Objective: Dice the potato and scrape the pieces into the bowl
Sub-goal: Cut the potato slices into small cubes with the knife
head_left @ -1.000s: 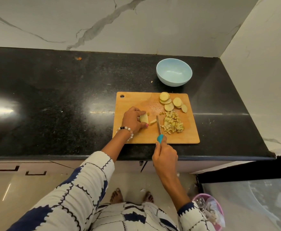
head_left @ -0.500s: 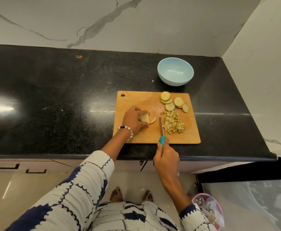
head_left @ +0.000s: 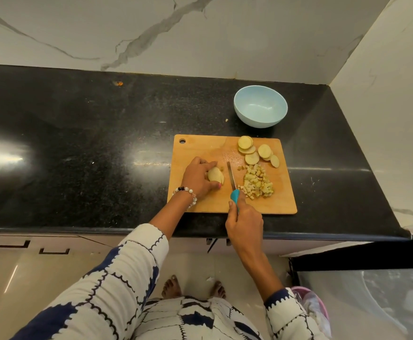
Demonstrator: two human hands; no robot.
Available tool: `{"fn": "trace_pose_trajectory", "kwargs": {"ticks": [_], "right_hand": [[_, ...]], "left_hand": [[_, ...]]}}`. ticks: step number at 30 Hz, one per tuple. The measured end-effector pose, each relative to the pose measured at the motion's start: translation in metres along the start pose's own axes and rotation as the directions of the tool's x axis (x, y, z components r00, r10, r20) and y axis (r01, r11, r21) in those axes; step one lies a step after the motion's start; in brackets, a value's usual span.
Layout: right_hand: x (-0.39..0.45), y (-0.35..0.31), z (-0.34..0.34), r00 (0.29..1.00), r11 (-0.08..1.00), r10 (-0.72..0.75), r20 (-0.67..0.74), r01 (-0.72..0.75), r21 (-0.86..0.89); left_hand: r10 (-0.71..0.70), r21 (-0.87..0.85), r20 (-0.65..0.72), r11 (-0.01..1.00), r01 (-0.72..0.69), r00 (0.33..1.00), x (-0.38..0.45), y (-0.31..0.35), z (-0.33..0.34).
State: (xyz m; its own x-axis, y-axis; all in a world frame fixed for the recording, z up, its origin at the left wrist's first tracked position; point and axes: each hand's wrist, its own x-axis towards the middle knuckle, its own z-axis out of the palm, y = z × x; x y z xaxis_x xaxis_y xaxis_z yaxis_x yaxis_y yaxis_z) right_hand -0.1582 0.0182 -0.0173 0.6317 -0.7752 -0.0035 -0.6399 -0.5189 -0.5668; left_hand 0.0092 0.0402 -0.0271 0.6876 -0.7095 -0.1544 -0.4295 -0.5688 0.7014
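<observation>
A wooden cutting board (head_left: 200, 202) lies on the black counter. My left hand (head_left: 197, 179) grips a potato piece (head_left: 214, 174) cut into strips at the board's middle. My right hand (head_left: 244, 223) holds a knife (head_left: 231, 177) by its teal handle, the blade lying just right of the potato piece. A heap of diced potato (head_left: 257, 182) sits right of the blade. Several round potato slices (head_left: 257, 152) lie at the board's far right corner. A light blue bowl (head_left: 260, 109) stands beyond the board with nothing visible inside.
The black counter (head_left: 78, 143) stretches far to the left. White marble walls (head_left: 200, 33) close the back and the right side. A small potato crumb (head_left: 227, 120) lies left of the bowl. A pink bin (head_left: 315, 307) stands on the floor at lower right.
My left hand gathered the cut strips back against the potato piece. The knife blade shifted slightly toward the piece, away from the diced heap.
</observation>
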Motion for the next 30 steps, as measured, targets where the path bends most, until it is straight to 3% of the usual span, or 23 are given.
{"fn": "trace_pose_trajectory", "kwargs": {"ticks": [5, 10, 16, 25, 30], "right_hand": [[0.005, 0.002, -0.001, 0.996, 0.997, -0.047, 0.082, 0.052, -0.061], [0.0, 0.005, -0.005, 0.996, 0.991, 0.082, -0.021, -0.084, -0.102], [-0.007, -0.011, 0.002, 0.996, 0.998, -0.05, 0.067, 0.053, -0.045], [-0.005, -0.012, 0.004, 0.995, 0.992, -0.055, 0.088, 0.065, -0.108], [-0.002, -0.014, 0.01, 0.992, 0.971, -0.04, 0.12, 0.067, -0.231]], "left_hand": [[0.022, -0.045, -0.012, 0.999, -0.022, 1.0, -0.004, -0.002, -0.003], [0.028, -0.081, -0.029, 0.996, -0.03, 0.999, -0.006, -0.005, -0.004], [0.048, -0.073, -0.023, 0.996, -0.049, 0.999, -0.005, -0.004, -0.007], [0.047, -0.086, -0.039, 0.995, -0.05, 0.998, -0.004, -0.005, -0.007], [0.053, -0.105, -0.039, 0.993, -0.057, 0.998, -0.004, -0.004, -0.007]]}}
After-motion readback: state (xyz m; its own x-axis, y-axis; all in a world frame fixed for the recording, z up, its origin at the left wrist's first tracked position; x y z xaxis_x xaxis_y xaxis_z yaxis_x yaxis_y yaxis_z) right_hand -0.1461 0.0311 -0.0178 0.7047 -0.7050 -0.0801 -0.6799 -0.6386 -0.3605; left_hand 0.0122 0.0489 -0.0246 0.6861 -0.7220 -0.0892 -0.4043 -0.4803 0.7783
